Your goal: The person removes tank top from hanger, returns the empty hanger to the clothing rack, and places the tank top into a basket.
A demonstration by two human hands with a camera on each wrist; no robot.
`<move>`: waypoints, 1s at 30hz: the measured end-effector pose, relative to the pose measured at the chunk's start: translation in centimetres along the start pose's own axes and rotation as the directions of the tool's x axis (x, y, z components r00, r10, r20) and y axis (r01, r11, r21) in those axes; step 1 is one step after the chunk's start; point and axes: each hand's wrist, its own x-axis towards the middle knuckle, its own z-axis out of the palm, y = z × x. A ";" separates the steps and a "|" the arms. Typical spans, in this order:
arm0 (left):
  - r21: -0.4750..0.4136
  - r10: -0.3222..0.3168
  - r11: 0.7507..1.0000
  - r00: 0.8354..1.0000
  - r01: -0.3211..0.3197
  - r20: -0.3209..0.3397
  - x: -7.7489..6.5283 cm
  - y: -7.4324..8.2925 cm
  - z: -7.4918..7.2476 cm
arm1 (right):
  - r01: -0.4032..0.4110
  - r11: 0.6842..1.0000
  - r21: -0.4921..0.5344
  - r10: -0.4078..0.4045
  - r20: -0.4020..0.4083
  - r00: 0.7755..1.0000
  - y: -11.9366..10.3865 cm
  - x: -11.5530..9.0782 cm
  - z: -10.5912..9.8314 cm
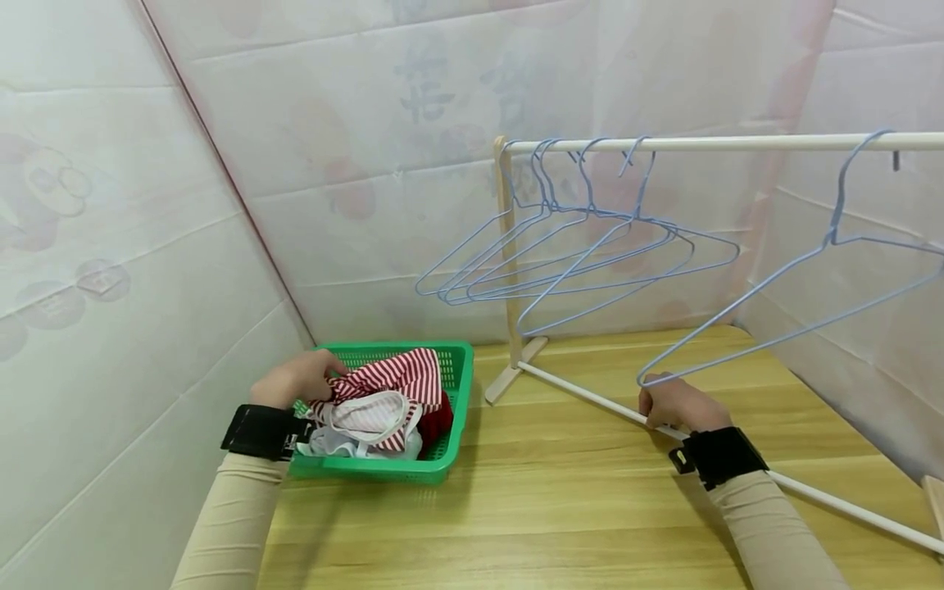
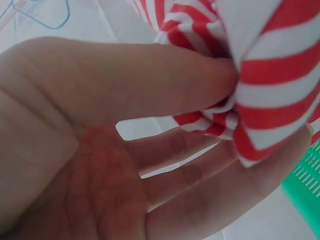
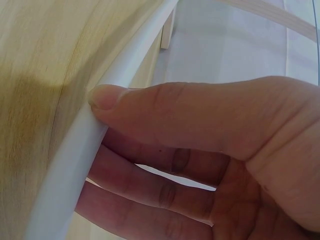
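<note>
At the left edge of the green basket [image 1: 460,410], my left hand [image 1: 293,378] pinches a red-and-white striped garment [image 1: 398,378]. The left wrist view shows the bunched striped cloth [image 2: 277,80] between thumb and fingers. Other clothes lie in the basket: a white-trimmed piece [image 1: 369,416] in front and a dark red one [image 1: 437,422], partly hidden. Over on the right, my right hand [image 1: 682,403] grips the clothes rack's lower white rod [image 1: 590,396]. In the right wrist view the thumb lies over this rod [image 3: 75,155], with the fingers on its other side.
Several blue wire hangers [image 1: 583,270] hang bunched at the left end of the upper rail [image 1: 737,143]. Another blue hanger [image 1: 745,303] hangs farther right, above my right hand. A wooden post and foot [image 1: 514,370] stand right of the basket on the wooden table [image 1: 531,524].
</note>
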 end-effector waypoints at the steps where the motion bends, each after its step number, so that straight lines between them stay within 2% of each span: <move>1: -0.006 -0.004 1.000 1.000 0.004 0.002 -0.1 0.0 -0.1 | -0.001 1.000 0.002 0.001 0.000 1.000 0.0 0.0 0.0; 6: -0.024 -0.031 0.999 0.999 0.031 0.019 -0.4 -0.1 -0.1 | -0.009 1.000 -0.002 0.009 0.009 1.000 0.0 0.1 0.1; 13: -0.145 -0.049 0.988 0.997 0.058 0.065 -1.0 0.6 -0.4 | -0.014 1.000 -0.004 0.014 0.010 1.000 0.2 0.1 0.3; 20: -0.051 0.009 0.999 1.000 -0.009 0.010 -1.8 1.5 -1.1 | 0.000 1.000 0.009 0.000 0.004 1.000 -0.1 -0.3 0.4; 23: -0.058 0.061 0.996 0.997 -0.063 -0.038 -2.1 2.2 -1.2 | 0.014 1.000 0.001 -0.014 -0.002 1.000 -0.1 -0.3 0.4; 25: -0.055 0.116 0.991 0.989 -0.121 -0.092 -2.2 2.9 -1.3 | 0.025 0.999 -0.022 -0.025 -0.012 1.000 0.0 -0.3 0.3; 27: -0.047 0.171 0.982 0.972 -0.180 -0.160 -2.2 3.7 -1.1 | 0.033 0.999 -0.040 -0.034 -0.021 0.999 0.1 -0.3 0.3; 30: -0.038 0.220 0.971 0.940 -0.237 -0.260 -2.0 5.0 -0.6 | 0.050 0.997 -0.064 -0.052 -0.029 0.998 0.1 -0.3 0.2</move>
